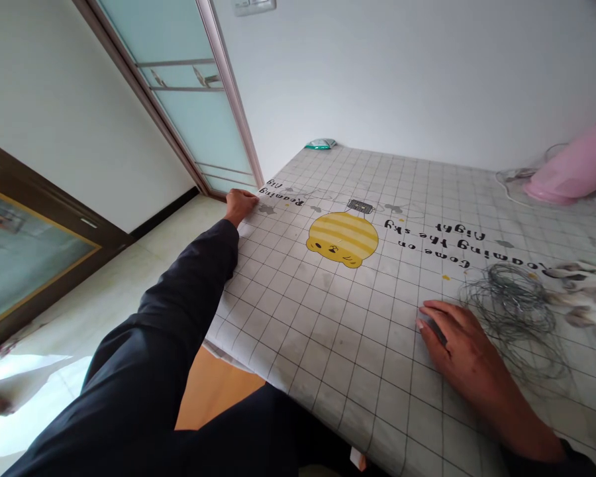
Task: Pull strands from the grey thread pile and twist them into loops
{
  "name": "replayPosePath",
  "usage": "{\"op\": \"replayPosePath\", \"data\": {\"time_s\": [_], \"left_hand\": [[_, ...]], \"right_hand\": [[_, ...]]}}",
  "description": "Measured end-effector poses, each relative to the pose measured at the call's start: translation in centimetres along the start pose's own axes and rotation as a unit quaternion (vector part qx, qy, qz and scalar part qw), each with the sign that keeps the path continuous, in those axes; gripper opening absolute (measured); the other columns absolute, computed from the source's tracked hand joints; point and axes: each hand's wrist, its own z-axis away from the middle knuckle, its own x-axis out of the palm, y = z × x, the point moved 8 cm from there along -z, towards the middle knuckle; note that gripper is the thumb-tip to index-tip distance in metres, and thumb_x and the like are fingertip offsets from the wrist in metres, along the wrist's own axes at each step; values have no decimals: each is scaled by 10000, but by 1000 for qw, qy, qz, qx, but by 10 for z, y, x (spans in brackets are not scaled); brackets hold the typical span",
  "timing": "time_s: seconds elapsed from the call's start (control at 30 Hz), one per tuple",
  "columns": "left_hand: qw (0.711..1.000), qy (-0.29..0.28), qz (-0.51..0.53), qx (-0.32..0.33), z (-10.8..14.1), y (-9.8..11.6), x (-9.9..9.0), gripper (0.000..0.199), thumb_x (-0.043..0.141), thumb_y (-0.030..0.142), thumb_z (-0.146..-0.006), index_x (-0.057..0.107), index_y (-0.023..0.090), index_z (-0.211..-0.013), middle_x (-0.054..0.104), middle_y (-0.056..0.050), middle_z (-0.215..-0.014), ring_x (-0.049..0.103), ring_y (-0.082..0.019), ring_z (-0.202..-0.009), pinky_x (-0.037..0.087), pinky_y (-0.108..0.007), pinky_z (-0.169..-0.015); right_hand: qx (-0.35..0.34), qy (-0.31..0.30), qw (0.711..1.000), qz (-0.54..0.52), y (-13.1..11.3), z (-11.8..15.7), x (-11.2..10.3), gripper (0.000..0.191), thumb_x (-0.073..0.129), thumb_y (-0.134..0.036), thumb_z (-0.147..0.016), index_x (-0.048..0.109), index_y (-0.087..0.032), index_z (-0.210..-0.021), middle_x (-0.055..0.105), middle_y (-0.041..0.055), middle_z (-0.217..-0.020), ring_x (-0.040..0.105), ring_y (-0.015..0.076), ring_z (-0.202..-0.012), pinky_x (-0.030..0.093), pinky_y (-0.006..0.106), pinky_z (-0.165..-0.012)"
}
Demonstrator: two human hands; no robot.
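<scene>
A white tablecloth [298,311] with a black grid, a yellow striped cartoon bear and upside-down lettering covers the table. At its left edge is my left hand [240,206], arm stretched out, fingers closed over the cloth's border. My right hand [457,338] rests on the cloth towards the right, its thumb and fingers apart. A grey patch shows in the gap between them; it looks like shadowed cloth. Just beyond that hand lies a loose tangle of thin grey wire [516,318], with off-white and grey-brown fabric [583,291] beside it.
A pink rounded container [573,162] and a pale cable stand near the wall on the right. A green-and-white packet [320,143] lies at the far left corner. Frosted sliding doors [189,126] are beyond the left edge. Below the cloth an orange-brown wooden surface [213,387] shows.
</scene>
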Motion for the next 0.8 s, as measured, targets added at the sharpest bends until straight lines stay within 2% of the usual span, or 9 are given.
{"op": "replayPosePath", "data": {"time_s": [0.33, 0.43, 0.53, 0.67, 0.73, 0.8], "left_hand": [[999, 9, -32, 33, 3, 2, 4, 142, 787, 222, -733, 815, 143, -848, 811, -125, -900, 731, -277, -992, 539, -324, -954], [999, 14, -27, 27, 8, 3, -2, 160, 789, 242, -751, 813, 144, -875, 803, -113, -873, 733, -270, -976, 546, -310, -915], [1000, 17, -17, 14, 16, 8, -11, 192, 764, 287, -814, 813, 131, -914, 755, -91, -756, 726, -259, -860, 546, -308, -798], [999, -6, 20, 26, 47, 33, -19, 243, 746, 318, -869, 818, 121, -991, 724, -80, -719, 648, -199, -673, 506, -295, -647], [996, -54, 49, 60, 73, 56, -14, 264, 753, 364, -887, 838, 146, -1012, 734, -71, -734, 573, -164, -588, 476, -289, -584], [987, -108, 71, 91, 105, 82, -7, 267, 800, 430, -869, 855, 196, -984, 756, -54, -763, 576, -154, -587, 463, -276, -557]], "right_hand": [[1, -6, 1000, 14, -2, 0, -1, 403, 501, -488, -1140, 767, -203, -1242, 757, 190, -1331, 709, 420, -1269, 616, 655, -1092], [-4, 9, 1000, 6, -4, -2, -3, 378, 511, -492, -1136, 770, -226, -1203, 773, 180, -1293, 729, 414, -1220, 647, 639, -1035], [-4, 40, 999, -7, -7, -5, -10, 309, 539, -438, -1125, 773, -245, -1186, 794, 162, -1241, 758, 395, -1174, 660, 620, -1018], [19, 135, 991, -11, -13, -9, -45, 241, 567, -354, -1107, 781, -251, -1148, 830, 136, -1163, 794, 361, -1111, 653, 596, -1028], [60, 199, 978, -1, -9, -8, -72, 237, 564, -342, -1105, 785, -260, -1126, 837, 127, -1157, 795, 352, -1130, 634, 585, -1058], [110, 275, 955, 5, 5, -2, -98, 251, 546, -342, -1110, 779, -249, -1109, 839, 125, -1131, 794, 340, -1127, 628, 573, -1060]]}}
